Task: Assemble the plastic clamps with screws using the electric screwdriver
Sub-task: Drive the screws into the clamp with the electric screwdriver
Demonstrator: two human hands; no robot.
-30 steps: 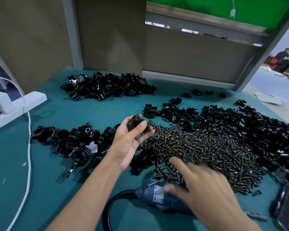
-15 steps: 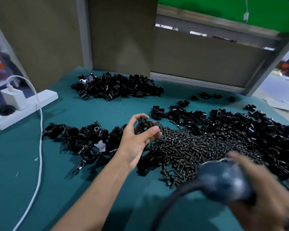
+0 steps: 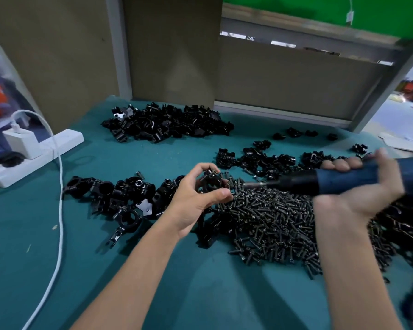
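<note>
**Electric screwdriver [image 3: 332, 181] raised**

The green tabletop [image 3: 57, 270] is backed by brown panels [image 3: 172, 55]. A clamp [image 3: 212, 181] is pinched in the left hand [image 3: 196, 198] above the screws [image 3: 272, 217] mid-tabletop. The electric screwdriver, lifted since before, is gripped by the right hand [image 3: 358, 186].

We see a small black plastic clamp [image 3: 212, 183] pinched in the left hand [image 3: 193, 203], just above a heap of dark metal screws [image 3: 267, 217]. The blue-and-black electric screwdriver [image 3: 343, 181], gripped in the right hand [image 3: 367, 196], lies nearly level, its silver bit pointing at the clamp.
</note>
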